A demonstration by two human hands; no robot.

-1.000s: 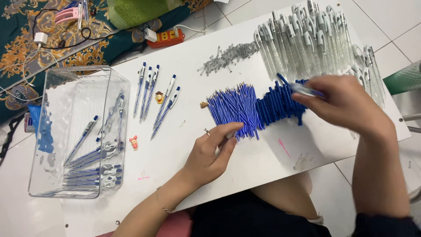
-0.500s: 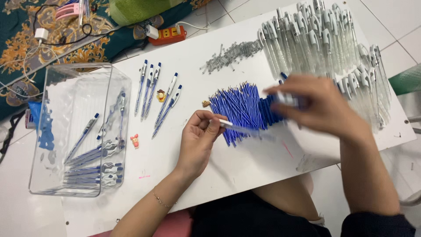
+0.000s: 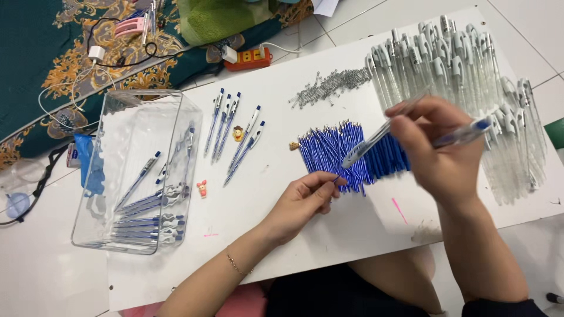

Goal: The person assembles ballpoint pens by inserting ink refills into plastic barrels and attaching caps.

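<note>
Now | right hand point(image 3: 437, 155) fingers pinch clear pen barrel point(image 3: 382, 134) | left hand point(image 3: 302, 202) fingers pinch blue refill point(image 3: 339, 177)

Both hands point(image 3: 302, 199) point(image 3: 437, 149) raised, fingers pinched.

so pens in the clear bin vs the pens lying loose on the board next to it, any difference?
Bin pens sit inside the clear bin; loose pens lie bare on the white board. Bin pens are more numerous and heaped, mostly crosswise at the near end; loose pens are five, spread apart, all slanting the same way. Both kinds look assembled: clear barrels with blue parts.
</note>
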